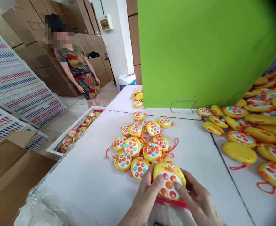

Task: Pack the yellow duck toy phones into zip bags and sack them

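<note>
A yellow duck-shaped push-button toy (pixel 168 180) is held between my two hands, its face and coloured round buttons turned up. My left hand (pixel 147 191) grips its left side, thumb on the front near a pink button. On the other side my right hand (pixel 195 194) wraps the edge, its thumb resting close to an orange button. Just beyond lies a loose group of similar duck toys (pixel 132 147), several with orange cords (pixel 173 149). Under the held toy a red edge and some clear plastic show; what they belong to is unclear.
A large heap of duck toys (pixel 262 119) covers the right. Behind the white table (pixel 86 175) stands a green panel (pixel 199 53). At left are a crate (pixel 51 149) of wrapped toys, an open carton (pixel 8 179), stacked white baskets (pixel 17 75) and a standing person (pixel 78 69).
</note>
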`<act>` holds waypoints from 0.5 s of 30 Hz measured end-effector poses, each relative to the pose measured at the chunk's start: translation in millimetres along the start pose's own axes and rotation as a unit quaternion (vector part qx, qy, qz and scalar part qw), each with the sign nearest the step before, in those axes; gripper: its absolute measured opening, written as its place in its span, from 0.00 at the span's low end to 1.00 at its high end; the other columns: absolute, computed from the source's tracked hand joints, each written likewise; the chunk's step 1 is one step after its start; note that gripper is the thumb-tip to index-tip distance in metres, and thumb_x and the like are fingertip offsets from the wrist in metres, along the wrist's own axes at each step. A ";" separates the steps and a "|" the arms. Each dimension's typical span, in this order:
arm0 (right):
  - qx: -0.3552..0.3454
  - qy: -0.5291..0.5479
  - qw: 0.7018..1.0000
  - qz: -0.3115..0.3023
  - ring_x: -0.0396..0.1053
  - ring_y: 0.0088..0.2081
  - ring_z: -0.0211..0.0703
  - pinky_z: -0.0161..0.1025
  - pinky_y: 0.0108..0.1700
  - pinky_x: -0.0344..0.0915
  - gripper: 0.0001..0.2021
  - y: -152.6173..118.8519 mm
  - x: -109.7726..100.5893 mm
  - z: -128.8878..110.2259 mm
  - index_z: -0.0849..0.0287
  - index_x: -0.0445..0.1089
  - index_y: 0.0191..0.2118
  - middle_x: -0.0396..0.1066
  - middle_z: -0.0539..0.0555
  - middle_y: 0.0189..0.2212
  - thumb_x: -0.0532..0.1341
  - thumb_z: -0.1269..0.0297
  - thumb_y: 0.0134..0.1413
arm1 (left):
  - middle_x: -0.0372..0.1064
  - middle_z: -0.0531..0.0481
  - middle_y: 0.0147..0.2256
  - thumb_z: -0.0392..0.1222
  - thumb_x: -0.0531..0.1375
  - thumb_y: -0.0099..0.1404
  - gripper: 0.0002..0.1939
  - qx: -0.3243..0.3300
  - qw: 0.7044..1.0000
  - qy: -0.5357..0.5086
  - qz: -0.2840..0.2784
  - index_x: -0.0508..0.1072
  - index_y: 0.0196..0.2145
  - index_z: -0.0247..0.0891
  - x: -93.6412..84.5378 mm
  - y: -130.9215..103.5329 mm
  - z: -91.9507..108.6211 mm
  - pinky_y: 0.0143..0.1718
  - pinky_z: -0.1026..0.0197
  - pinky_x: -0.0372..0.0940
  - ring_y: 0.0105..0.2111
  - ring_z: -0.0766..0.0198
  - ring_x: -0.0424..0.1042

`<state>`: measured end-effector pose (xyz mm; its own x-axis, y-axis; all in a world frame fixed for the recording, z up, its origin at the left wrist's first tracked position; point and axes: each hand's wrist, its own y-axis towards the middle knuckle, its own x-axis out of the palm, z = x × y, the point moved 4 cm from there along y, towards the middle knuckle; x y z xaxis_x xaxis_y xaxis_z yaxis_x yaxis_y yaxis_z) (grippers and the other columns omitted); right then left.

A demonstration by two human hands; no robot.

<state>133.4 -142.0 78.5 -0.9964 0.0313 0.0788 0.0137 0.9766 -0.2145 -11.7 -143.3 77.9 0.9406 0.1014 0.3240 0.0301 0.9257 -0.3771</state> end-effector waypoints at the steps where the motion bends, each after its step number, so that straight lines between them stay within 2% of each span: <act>1: -0.001 0.000 1.000 0.001 0.72 0.46 0.52 0.36 0.42 0.73 0.25 0.4 0.2 0.2 0.58 0.68 0.50 0.74 0.58 0.46 0.63 0.46 0.51 | 0.67 0.42 0.54 0.54 0.64 0.57 0.30 0.006 1.000 0.003 -0.015 0.66 0.55 0.42 0.6 -1.6 2.1 0.53 0.52 0.63 0.54 0.48 0.65; 5: -0.004 0.012 1.000 -0.012 0.71 0.48 0.51 0.36 0.45 0.71 0.25 1.0 0.2 2.8 0.57 0.67 0.51 0.72 0.58 0.49 0.63 0.48 0.52 | 0.67 0.41 0.53 0.48 0.67 0.55 0.34 0.020 0.994 0.010 -0.107 0.63 0.57 0.40 6.6 -4.7 10.8 0.53 0.51 0.63 0.53 0.47 0.66; 10: 0.002 -0.007 0.999 -0.033 0.71 0.48 0.53 0.40 0.46 0.72 0.24 -5.1 0.7 -7.9 0.58 0.69 0.51 0.73 0.58 0.48 0.62 0.47 0.53 | 0.64 0.42 0.56 0.42 0.66 0.57 0.32 0.016 0.993 0.025 -0.113 0.61 0.57 0.39 3.9 -3.6 8.6 0.54 0.53 0.63 0.55 0.50 0.64; 15: -0.008 -0.079 0.996 -0.026 0.72 0.46 0.50 0.36 0.45 0.72 0.22 -4.0 -10.7 -5.0 0.55 0.69 0.51 0.73 0.54 0.48 0.58 0.47 0.56 | 0.68 0.45 0.50 0.41 0.67 0.56 0.30 -0.007 0.988 0.043 -0.149 0.64 0.55 0.41 6.7 -4.5 1.1 0.48 0.55 0.67 0.50 0.53 0.69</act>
<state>144.4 -145.1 83.4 -0.9965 -0.0513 -0.0660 -0.0373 0.9794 -0.1983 -5.9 -146.4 82.7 0.9143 -0.2077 0.3478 0.3151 0.9042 -0.2883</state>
